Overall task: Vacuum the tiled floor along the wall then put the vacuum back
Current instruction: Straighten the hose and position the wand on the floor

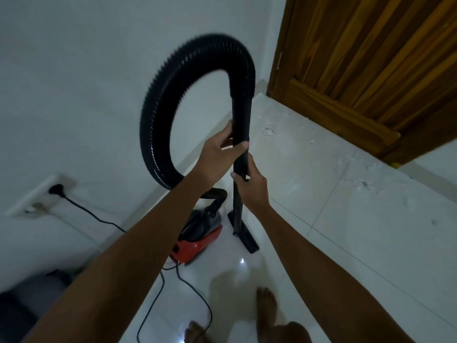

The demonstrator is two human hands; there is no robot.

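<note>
Gripping wand point(241, 129): left hand point(220, 154), right hand point(252, 186) fingers curled round it | white debris point(268, 131) remains near door point(366, 65) | vacuuming unfinished, vacuum point(200, 233) not stowed

Ribbed matt black plastic hose point(158, 115), smooth matt black wand point(241, 125), glossy red plastic vacuum body point(197, 246), glossy pale floor tiles point(321, 194) and grained varnished wooden door point(371, 58) were shown.

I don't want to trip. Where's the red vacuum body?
In the head view, the vacuum body sits on the floor left of the floor nozzle, near the wall.
</note>
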